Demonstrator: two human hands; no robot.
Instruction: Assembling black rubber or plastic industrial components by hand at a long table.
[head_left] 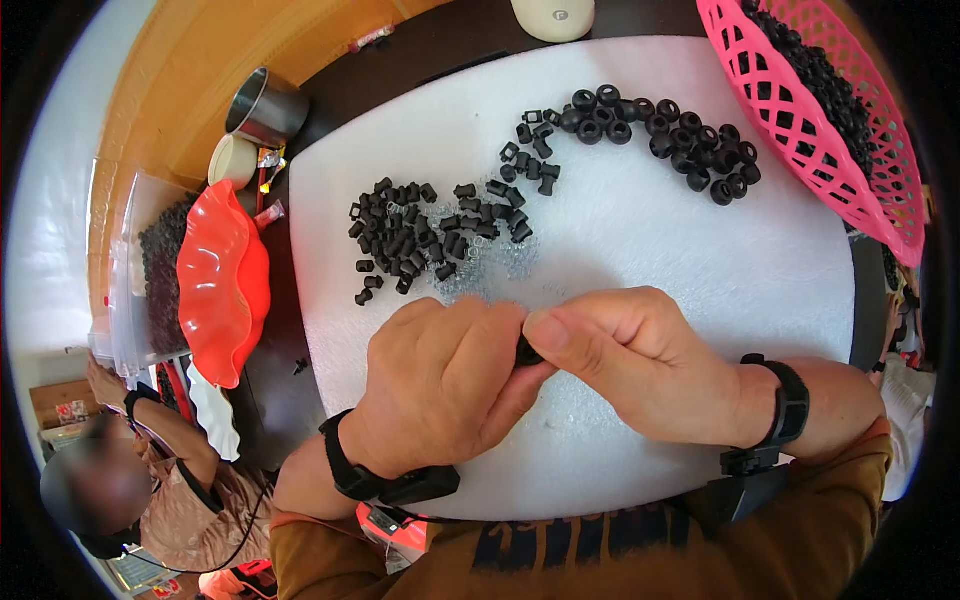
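Left hand (445, 375) and right hand (640, 370), centre: fingers closed together on one small black part (527, 352), mostly hidden; two-handed pinch presumably for steadiness. White sheet (700, 270) beneath, probably helping dark bits show. Pink basket (890, 230), upper right, contains bulk. Black connectors (400, 240), left of centre; black caps (685, 160), upper right: seemingly grouped by kind.

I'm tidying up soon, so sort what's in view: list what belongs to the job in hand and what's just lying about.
Likely the job's:
black part, mostly hidden, between left hand and right hand
spool-shaped black pieces
springlike bits
round black pieces
white sheet
pink basket

Probably just lying about:
metal cup
red wavy-edged bowl
colourful wrapper
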